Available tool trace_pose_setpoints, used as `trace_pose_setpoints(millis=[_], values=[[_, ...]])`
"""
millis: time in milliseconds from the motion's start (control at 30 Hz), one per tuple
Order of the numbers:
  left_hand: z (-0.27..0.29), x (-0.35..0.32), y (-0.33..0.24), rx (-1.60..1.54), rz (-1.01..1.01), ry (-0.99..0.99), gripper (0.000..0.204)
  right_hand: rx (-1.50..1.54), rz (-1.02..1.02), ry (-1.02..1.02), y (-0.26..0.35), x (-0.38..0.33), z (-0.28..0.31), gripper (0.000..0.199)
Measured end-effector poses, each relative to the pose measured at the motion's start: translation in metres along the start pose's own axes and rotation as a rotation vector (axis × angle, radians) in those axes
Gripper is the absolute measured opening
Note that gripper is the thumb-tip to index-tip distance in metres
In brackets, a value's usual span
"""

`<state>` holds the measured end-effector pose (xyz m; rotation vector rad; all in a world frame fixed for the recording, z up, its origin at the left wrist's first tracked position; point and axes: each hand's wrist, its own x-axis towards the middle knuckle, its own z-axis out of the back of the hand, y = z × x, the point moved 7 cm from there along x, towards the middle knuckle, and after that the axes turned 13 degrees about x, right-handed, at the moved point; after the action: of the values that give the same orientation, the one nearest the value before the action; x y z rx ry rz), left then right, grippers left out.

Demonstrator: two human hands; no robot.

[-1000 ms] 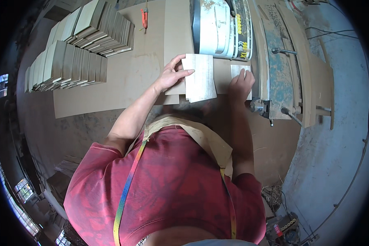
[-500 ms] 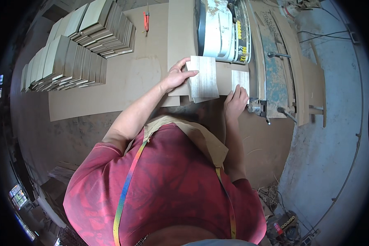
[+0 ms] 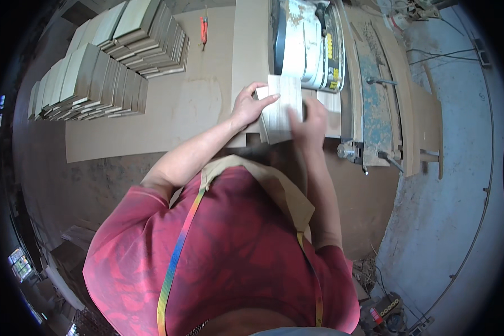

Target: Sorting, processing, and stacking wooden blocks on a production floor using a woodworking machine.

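A small stack of pale wooden boards (image 3: 280, 115) stands slightly fanned out at the near edge of the cardboard-covered bench. Gripping its left side is my left hand (image 3: 247, 107), thumb on the top board and fingers behind. My right hand (image 3: 311, 124) is at the stack's right edge, its fingers smeared by motion, so their grip cannot be made out. Beyond the right hand, another pale board (image 3: 330, 102) lies partly covered, in front of a white and black bucket (image 3: 302, 45).
Several rows of stacked boards (image 3: 84, 78) fill the far left of the bench. A red-handled tool (image 3: 204, 31) lies between them and the bucket. On the right is a machine bed (image 3: 378, 101) with worn blue paint and clamp levers, beside a pale wall (image 3: 453, 140).
My right hand has moved left from the separate board to the stack's right edge. My left hand keeps hold of the stack, which has shifted slightly right.
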<state>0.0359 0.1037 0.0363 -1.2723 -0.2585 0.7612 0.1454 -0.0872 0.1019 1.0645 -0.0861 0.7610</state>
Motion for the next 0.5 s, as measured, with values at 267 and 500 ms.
trace_pose_setpoints(millis=[267, 500], values=[[0.01, -0.017, 0.0, 0.096, 0.026, 0.096, 0.054, -0.07, -0.069, 0.13, 0.029, -0.072, 0.025, 0.078], [0.029, -0.013, -0.001, -0.032, 0.001, 0.302, 0.05, -0.446, -0.093, -0.014, -0.057, -0.084, 0.051, 0.06]])
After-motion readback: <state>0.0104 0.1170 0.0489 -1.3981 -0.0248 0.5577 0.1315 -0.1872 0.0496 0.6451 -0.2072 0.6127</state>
